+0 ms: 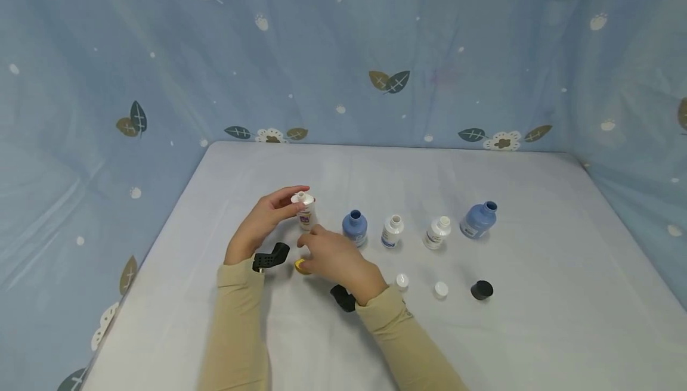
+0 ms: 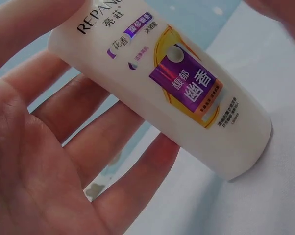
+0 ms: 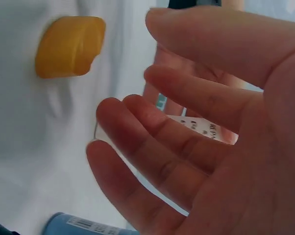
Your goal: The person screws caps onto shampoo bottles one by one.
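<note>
A white body wash bottle point(image 1: 307, 219) with a purple and gold label point(image 2: 184, 85) stands uncapped at the left of the table. My left hand point(image 1: 264, 219) grips it near the shoulder, thumb on one side and fingers on the other. My right hand point(image 1: 342, 261) hovers over the table just to the right, its fingers loosely bent with nothing between them. Below its fingertips lies a yellow cap point(image 3: 69, 46), apart from the hand in the right wrist view. In that view the right fingers partly hide the white bottle.
To the right stand a blue bottle point(image 1: 355, 228), two small white bottles point(image 1: 392, 233) and another blue bottle point(image 1: 477, 222), their necks uncapped. Nearer the front lie two white caps point(image 1: 441, 289) and a black cap point(image 1: 482, 289). A patterned blue curtain point(image 1: 343, 51) encloses the table.
</note>
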The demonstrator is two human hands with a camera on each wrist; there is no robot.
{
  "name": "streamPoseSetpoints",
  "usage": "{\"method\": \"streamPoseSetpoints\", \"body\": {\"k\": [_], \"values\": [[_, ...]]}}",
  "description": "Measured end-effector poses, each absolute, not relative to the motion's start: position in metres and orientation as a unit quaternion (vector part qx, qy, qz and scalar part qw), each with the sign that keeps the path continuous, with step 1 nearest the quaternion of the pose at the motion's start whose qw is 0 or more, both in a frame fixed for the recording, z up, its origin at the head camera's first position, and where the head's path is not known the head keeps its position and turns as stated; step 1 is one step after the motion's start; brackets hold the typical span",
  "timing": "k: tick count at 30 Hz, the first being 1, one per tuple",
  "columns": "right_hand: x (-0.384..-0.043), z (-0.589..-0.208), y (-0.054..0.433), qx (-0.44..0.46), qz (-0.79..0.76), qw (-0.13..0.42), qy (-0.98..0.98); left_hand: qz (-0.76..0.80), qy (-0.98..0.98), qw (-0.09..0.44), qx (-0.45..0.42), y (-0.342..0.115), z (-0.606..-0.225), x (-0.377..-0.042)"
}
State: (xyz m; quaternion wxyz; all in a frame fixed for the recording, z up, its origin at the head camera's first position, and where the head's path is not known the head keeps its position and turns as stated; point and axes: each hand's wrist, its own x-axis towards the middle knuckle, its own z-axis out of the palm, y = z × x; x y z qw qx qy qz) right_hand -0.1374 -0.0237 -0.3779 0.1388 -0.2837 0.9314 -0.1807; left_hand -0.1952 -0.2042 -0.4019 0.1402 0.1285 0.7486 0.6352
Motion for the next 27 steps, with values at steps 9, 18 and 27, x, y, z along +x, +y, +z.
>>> {"method": "streamPoseSetpoints", "body": {"k": [9,18,27], "values": [[-0.131,-0.384,-0.029,-0.302,-0.159,0.141,0.929,0.626,0.756,0.142,0.124,-0.204,-0.385,-0.183],[-0.130,-0.394,-0.037,-0.308,-0.124,0.125,0.935,0.637,0.747,0.140,0.130,-0.209,-0.391,-0.183],[-0.132,-0.392,-0.030,-0.308,-0.134,0.091,0.937,0.638,0.745,0.145,0.129,-0.203,-0.388,-0.186]]}}
